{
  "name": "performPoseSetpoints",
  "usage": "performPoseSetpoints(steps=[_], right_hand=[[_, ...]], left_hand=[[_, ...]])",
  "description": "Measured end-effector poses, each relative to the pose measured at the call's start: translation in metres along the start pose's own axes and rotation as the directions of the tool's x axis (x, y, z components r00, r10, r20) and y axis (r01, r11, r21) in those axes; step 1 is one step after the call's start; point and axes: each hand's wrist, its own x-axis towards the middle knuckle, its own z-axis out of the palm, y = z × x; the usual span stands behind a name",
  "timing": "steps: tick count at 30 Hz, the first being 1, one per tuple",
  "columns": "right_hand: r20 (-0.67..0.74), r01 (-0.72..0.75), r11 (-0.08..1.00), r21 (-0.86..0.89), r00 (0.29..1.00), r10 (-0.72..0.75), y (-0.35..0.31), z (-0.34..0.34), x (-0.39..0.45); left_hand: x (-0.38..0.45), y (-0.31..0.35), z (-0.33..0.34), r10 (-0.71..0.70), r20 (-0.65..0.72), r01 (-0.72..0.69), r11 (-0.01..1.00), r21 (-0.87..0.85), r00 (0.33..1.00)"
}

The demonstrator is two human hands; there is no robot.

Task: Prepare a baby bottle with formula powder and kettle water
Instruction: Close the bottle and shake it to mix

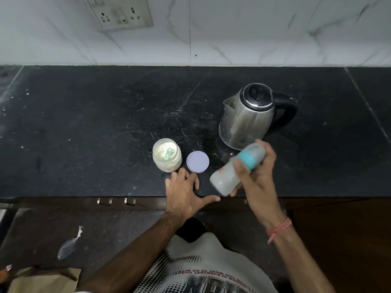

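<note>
My right hand [257, 178] grips a baby bottle [226, 176] with a teal collar and clear cap; it is tilted, base toward me, blurred by motion, with milky liquid inside. My left hand [186, 193] rests flat on the black counter's front edge, fingers spread, holding nothing. Just beyond its fingertips stands an open jar of formula powder [167, 155] with a green scoop [168, 153] lying in the powder. The jar's lilac lid [197, 161] lies flat beside it on the right. A steel kettle [251, 117] with a black lid and handle stands behind the bottle.
The black stone counter [95, 123] runs along a white marble wall with a socket plate [122, 13]. Drawer handles [116, 201] sit under the counter edge. On the floor to the left lie a plastic scrap [69, 246] and brown paper [42, 280].
</note>
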Motion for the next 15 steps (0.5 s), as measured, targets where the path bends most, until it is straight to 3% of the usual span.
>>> performPoseSetpoints(steps=[2, 5, 8, 11, 14, 15], right_hand=[[0.048, -0.025, 0.999, -0.04, 0.998, 0.027, 0.003, 0.001, -0.002], [-0.105, -0.015, 0.998, 0.064, 0.994, 0.022, 0.007, 0.001, -0.003], [0.042, -0.068, 0.997, -0.019, 0.997, 0.069, 0.017, 0.005, -0.01], [-0.095, -0.064, 0.998, 0.016, 0.993, 0.066, 0.019, 0.004, -0.013], [0.011, -0.067, 0.995, -0.075, 0.998, 0.068, 0.017, 0.006, -0.015], [-0.023, -0.058, 0.996, -0.073, 0.998, 0.056, 0.016, 0.007, -0.014]], left_hand=[[0.0, -0.001, 0.001, 0.016, -0.01, -0.016, 1.0, -0.021, 1.0], [0.002, -0.001, 0.0, -0.009, 0.018, 0.009, 1.0, 0.006, 1.0], [0.0, -0.001, 0.0, 0.02, 0.011, -0.02, 0.999, -0.032, 1.0], [0.002, -0.001, -0.001, -0.003, 0.027, 0.004, 1.0, -0.014, 1.0], [0.001, -0.002, 0.0, 0.022, 0.023, -0.021, 1.0, -0.019, 0.999], [0.001, -0.002, 0.0, 0.022, 0.022, -0.022, 1.0, -0.018, 1.0]])
